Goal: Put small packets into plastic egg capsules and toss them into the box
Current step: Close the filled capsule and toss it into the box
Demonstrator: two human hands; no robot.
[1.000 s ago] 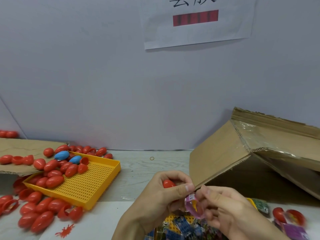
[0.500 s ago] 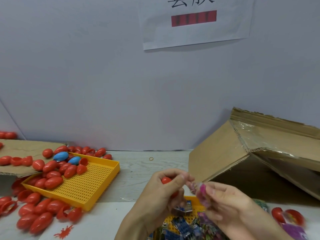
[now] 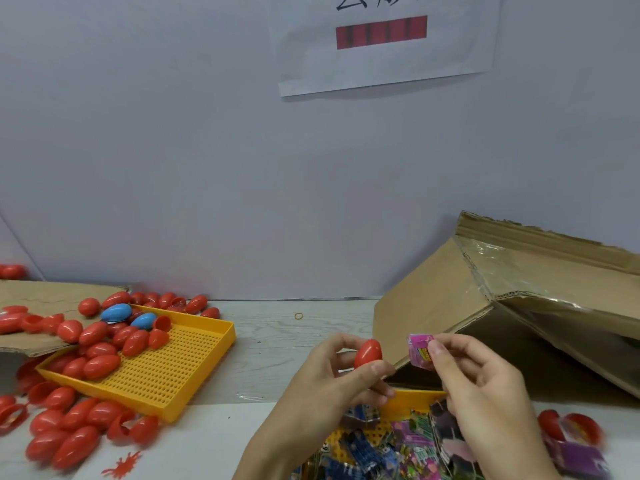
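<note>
I see the left hand (image 3: 332, 379) gripping a red egg capsule (image 3: 367, 353), lower centre of frame; the right hand (image 3: 481, 382) pinches a pink packet (image 3: 420, 351) just beside it, w/ a small gap between. Cardboard box (image 3: 433, 296) lies tipped at right, its flap edge right behind both hands. Yellow tray (image 3: 194, 368) w/ red capsules at lower left. Packet pile (image 3: 391, 445) sits under the wrists. Bare worktop (image 3: 277, 344) strip runs between tray and box.
</note>
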